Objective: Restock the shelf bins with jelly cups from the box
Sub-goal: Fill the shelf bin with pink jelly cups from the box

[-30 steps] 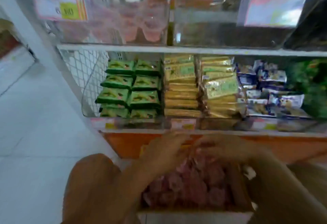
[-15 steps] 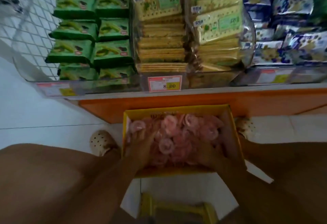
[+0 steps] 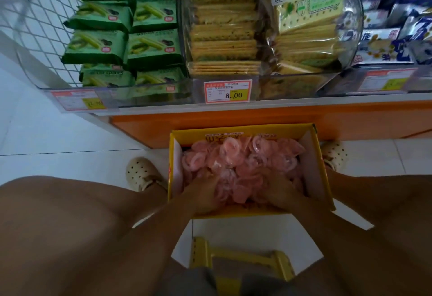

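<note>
The yellow box (image 3: pixel 243 130) stood open on the white tiled floor (image 3: pixel 58 141), its far wall just short of the orange plinth (image 3: pixel 145 127) under the shelf edge (image 3: pixel 304 101). It was heaped nearly to the rim with pink jelly cups (image 3: pixel 233 153). Both hands were sunk in the pile by the box's near wall. The left hand (image 3: pixel 205 192) was at the near left corner and the right hand (image 3: pixel 278 192) towards the near right, and cups lay between them. The fingers of both hands were buried among the cups, so I could not tell whether they gripped any. A pale perforated shoe (image 3: pixel 142 174) sat just beside the box's left wall, and another (image 3: pixel 334 155) was tucked against its right wall. A white flap (image 3: pixel 350 221) splayed out from the near right corner. A strip of floor showed between the box's near wall and a yellow stool (image 3: pixel 240 256). A broader stretch of tile ran off to the left beyond the left shoe. On the shelf above, clear bins (image 3: pixel 149 90) held green cookie packs (image 3: pixel 100 45), stacked cracker packs (image 3: pixel 224 45) and blue packets (image 3: pixel 392 38). A price tag (image 3: pixel 228 91) reading 8.00 was fixed to the front. A white wire mesh panel (image 3: pixel 46 26) closed the shelf's left end.
</note>
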Available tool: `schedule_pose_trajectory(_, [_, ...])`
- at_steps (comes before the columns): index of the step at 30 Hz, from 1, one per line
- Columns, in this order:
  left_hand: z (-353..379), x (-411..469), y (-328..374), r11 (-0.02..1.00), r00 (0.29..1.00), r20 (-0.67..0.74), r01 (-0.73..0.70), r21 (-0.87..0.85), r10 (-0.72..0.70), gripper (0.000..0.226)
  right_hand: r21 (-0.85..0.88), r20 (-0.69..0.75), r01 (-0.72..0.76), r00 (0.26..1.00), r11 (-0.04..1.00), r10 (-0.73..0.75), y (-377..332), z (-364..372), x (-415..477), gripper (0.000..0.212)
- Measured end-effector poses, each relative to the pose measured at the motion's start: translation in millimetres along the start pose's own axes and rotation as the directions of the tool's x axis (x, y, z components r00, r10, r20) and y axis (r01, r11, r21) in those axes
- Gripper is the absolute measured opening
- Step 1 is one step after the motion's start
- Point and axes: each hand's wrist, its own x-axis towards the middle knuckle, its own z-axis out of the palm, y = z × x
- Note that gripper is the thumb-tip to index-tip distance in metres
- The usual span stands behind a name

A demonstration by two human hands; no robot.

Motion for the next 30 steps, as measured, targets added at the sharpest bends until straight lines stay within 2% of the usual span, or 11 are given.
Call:
schedule_pose_trajectory(3, [10.8, -1.5, 0.0, 0.998, 0.999, -0.040, 0.027, 0.065, -0.024, 0.070, 0.025, -0.021, -0.004, 1.000, 1.000, 0.005, -6.0, -4.2, -5.4, 0.036])
schedule_pose_trajectory(6, [17.8, 4.8, -8.4, 0.994, 0.997, -0.077, -0.018, 0.104, 0.026, 0.085, -0.127, 0.072, 0.071, 0.995, 0.989, -0.062, -13.1, -13.2, -10.0, 0.039])
schedule_pose_trajectory(9, [20.3, 4.6, -3.1, 0.996, 0.996, -0.093, 0.006, 0.093, 0.003, 0.091, -0.131, 0.070, 0.017, 0.998, 0.991, -0.008, -14.4, -18.8, -12.9, 0.044])
schedule_pose_trajectory(13, [19.0, 4.7, 4.0, 0.992, 0.986, -0.166, 0.038, 0.124, -0.017, 0.071, 0.187, 0.080, -0.105, 0.993, 0.977, 0.091, -10.4, -11.9, -15.4, 0.042])
schedule_pose_trajectory(18, [12.4, 1.9, 4.8, 0.982, 0.978, -0.163, -0.106, 0.157, 0.132, 0.069, 0.387, 0.131, -0.186, 0.981, 0.903, 0.146, -12.5, -2.9, -6.5, 0.021])
schedule_pose_trajectory(21, [11.2, 3.2, 0.6, 0.985, 0.985, -0.077, -0.146, 0.088, 0.153, 0.074, 0.430, 0.194, -0.252, 0.964, 0.867, 0.183, -14.4, -1.3, -3.5, 0.023])
schedule_pose_trajectory(24, [7.6, 1.1, 0.6, 0.987, 0.989, 0.090, -0.110, -0.114, 0.120, 0.063, 0.430, 0.209, -0.269, 0.958, 0.862, 0.195, -12.9, 1.2, -1.9, 0.029])
schedule_pose_trajectory(27, [5.6, -1.4, 5.7, 0.967, 0.990, 0.098, -0.077, -0.244, 0.103, 0.068, 0.490, 0.198, -0.275, 0.959, 0.827, 0.202, -5.2, 6.7, 1.8, 0.031])
schedule_pose_trajectory(30, [7.0, -2.3, 7.0, 0.950, 0.988, 0.132, -0.035, -0.312, 0.080, 0.074, 0.528, 0.167, -0.295, 0.955, 0.796, 0.243, -4.7, 8.5, 4.5, 0.020])
